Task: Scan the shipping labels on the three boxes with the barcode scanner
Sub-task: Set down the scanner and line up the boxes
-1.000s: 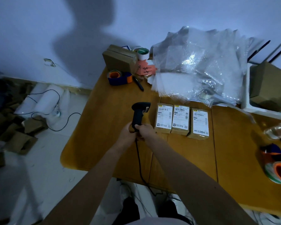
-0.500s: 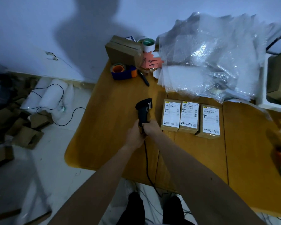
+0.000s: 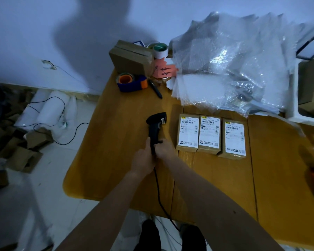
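Note:
Three small cardboard boxes with white shipping labels lie side by side on the wooden table (image 3: 116,142): the left box (image 3: 188,132), the middle box (image 3: 209,133) and the right box (image 3: 234,137). A black corded barcode scanner (image 3: 155,125) stands just left of them, its head turned toward the boxes. My left hand (image 3: 143,160) and my right hand (image 3: 164,147) both grip its handle from below. The cable (image 3: 159,196) runs down off the table's front edge.
At the back of the table are a brown box (image 3: 130,58), a blue tape dispenser (image 3: 130,83), a white tape roll (image 3: 159,49), a pink note (image 3: 164,69), a pen (image 3: 155,88) and a heap of bubble wrap (image 3: 234,66). Cardboard scraps (image 3: 22,151) litter the floor at left.
The view has shifted, so the table and boxes sit further right in frame. Both hands stay on the scanner's handle; the scanner remains left of the boxes.

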`<action>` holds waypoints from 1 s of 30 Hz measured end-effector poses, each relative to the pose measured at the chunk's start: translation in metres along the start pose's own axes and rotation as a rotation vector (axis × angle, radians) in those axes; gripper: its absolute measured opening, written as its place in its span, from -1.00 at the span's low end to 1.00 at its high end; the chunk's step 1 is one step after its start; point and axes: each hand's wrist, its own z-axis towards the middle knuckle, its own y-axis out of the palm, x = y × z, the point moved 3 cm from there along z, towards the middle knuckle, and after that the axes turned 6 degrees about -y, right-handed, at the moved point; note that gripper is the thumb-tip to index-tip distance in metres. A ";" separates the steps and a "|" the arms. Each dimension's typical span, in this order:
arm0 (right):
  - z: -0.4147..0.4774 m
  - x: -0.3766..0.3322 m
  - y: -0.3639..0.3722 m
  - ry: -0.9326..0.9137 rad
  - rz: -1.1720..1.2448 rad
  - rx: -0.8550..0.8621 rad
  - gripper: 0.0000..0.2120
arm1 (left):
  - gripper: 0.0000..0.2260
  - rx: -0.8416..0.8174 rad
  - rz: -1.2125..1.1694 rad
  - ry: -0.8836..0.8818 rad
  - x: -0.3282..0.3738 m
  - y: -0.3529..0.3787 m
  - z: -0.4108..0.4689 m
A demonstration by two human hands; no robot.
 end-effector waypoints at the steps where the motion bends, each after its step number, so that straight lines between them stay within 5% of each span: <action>1: 0.001 0.001 0.000 0.004 0.008 -0.006 -0.60 | -0.27 0.005 0.026 -0.004 0.000 0.000 0.000; 15: 0.005 0.006 -0.011 -0.125 -0.096 0.013 -0.52 | -0.29 -0.110 0.079 -0.031 0.004 0.000 0.006; 24: -0.015 -0.033 -0.069 -0.305 -0.159 0.039 -0.69 | -0.68 0.039 -0.283 -0.096 0.034 -0.030 0.010; 30: -0.028 -0.020 -0.139 -0.388 -0.238 0.192 -0.65 | -0.64 -0.051 -0.314 -0.101 0.069 -0.032 0.020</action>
